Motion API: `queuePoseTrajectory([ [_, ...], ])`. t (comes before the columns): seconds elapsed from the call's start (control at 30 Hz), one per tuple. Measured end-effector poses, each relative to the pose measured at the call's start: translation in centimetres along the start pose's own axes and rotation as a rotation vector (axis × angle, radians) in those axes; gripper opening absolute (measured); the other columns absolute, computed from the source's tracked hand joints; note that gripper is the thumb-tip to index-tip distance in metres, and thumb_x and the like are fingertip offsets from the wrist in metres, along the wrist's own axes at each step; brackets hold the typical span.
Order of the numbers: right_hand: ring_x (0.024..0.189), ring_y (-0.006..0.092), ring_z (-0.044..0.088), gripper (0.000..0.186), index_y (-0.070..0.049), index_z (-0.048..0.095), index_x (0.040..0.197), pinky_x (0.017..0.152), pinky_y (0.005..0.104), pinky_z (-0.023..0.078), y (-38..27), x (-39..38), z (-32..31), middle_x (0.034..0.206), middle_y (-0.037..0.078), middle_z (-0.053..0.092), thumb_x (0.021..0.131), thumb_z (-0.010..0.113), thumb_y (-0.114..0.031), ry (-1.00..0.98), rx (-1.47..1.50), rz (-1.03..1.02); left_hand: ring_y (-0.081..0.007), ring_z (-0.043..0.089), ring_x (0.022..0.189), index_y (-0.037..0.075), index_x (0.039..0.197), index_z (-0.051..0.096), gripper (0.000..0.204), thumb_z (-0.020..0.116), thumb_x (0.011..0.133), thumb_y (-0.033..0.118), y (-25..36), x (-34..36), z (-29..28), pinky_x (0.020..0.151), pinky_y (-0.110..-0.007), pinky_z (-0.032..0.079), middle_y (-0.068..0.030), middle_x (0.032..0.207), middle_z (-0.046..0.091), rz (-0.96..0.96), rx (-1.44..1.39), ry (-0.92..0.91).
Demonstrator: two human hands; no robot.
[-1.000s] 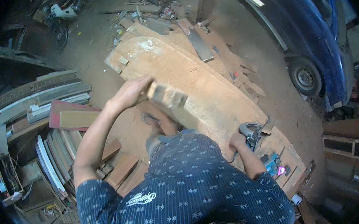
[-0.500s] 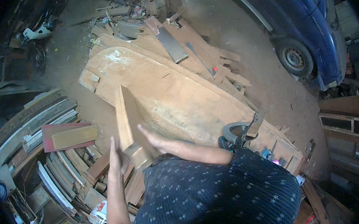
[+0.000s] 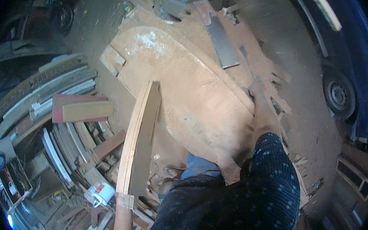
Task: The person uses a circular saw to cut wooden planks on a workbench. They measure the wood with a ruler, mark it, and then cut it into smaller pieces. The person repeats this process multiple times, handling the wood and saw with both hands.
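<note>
A thick curved wooden piece (image 3: 141,138) made of layered boards stands on edge at a slant. Its far end reaches over the near left side of a sawdust-covered wooden work surface (image 3: 181,80). My left hand is behind the near end of the piece and supports it; the wrist and forearm (image 3: 123,225) show below, while the fingers are hidden. My right hand (image 3: 257,87) reaches across the right edge of the work surface, beside a thin dark tool (image 3: 243,52). Blur hides its fingers and anything in them. A dark flat metal-faced block (image 3: 223,43) lies farther off.
Curved timber strips (image 3: 50,91) and a red board (image 3: 56,111) are stacked on the left. Offcuts and a white bucket (image 3: 100,194) lie at lower left. A blue vehicle (image 3: 349,56) stands at right, with a pale wooden strip (image 3: 320,0) in front of it.
My right hand has left the curved wooden piece and stretched out to the far right. The wooden piece now stands clear of my body, over my left hand. The view has shifted.
</note>
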State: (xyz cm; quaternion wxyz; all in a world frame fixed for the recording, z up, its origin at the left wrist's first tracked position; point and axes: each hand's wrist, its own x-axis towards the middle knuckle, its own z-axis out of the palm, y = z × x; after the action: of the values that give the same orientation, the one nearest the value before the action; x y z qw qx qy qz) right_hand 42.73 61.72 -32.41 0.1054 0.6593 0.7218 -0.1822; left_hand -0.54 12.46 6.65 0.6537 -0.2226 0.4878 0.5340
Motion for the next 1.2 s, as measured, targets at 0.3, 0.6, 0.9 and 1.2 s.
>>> queuePoseTrajectory([
  [0.3,0.105,0.0392,0.068,0.043,-0.001,0.050,0.140,0.090,0.0500,0.051,3.5,2.9,-3.3,0.112,0.026,0.069,0.102,0.042,-0.019,0.173,0.053,-0.095,-0.0435,0.070,0.089,0.011,0.153,0.043,0.098,0.039,0.089,0.085,0.2,0.8,-0.9,0.070,-0.057,0.061,-0.0304,0.131,0.060,-0.181,-0.187,-0.123],
  [0.6,0.072,0.0197,0.063,0.035,-0.004,0.062,0.124,0.072,0.0372,0.051,-9.0,-13.7,-21.3,0.081,0.009,0.064,0.105,0.052,-0.032,0.083,0.439,-0.425,-0.0218,0.062,0.123,0.006,0.154,0.044,0.069,0.030,0.109,0.057,-2.6,1.3,-0.3,0.095,-0.039,0.057,-0.0143,0.142,0.060,0.159,0.799,0.131],
  [0.9,0.086,0.0276,0.073,0.043,-0.007,0.074,0.112,0.076,0.0383,0.056,-22.6,-33.8,-22.2,0.094,0.015,0.075,0.097,0.066,-0.047,-0.530,0.399,-0.947,-0.0156,0.070,0.074,0.005,0.136,0.060,0.075,0.035,0.104,0.068,-3.7,2.9,-5.7,0.066,-0.028,0.060,-0.0092,0.094,0.073,0.015,0.386,0.053],
  [1.2,0.076,0.0391,0.071,0.045,-0.008,0.075,0.101,0.068,0.0462,0.055,-26.8,-31.6,-22.1,0.082,0.018,0.072,0.094,0.067,-0.052,-0.284,0.232,-0.918,-0.0203,0.072,0.085,0.006,0.151,0.046,0.075,0.025,0.107,0.063,-2.3,2.8,-7.9,0.067,-0.030,0.060,-0.0169,0.113,0.073,0.051,0.376,-0.138],
])
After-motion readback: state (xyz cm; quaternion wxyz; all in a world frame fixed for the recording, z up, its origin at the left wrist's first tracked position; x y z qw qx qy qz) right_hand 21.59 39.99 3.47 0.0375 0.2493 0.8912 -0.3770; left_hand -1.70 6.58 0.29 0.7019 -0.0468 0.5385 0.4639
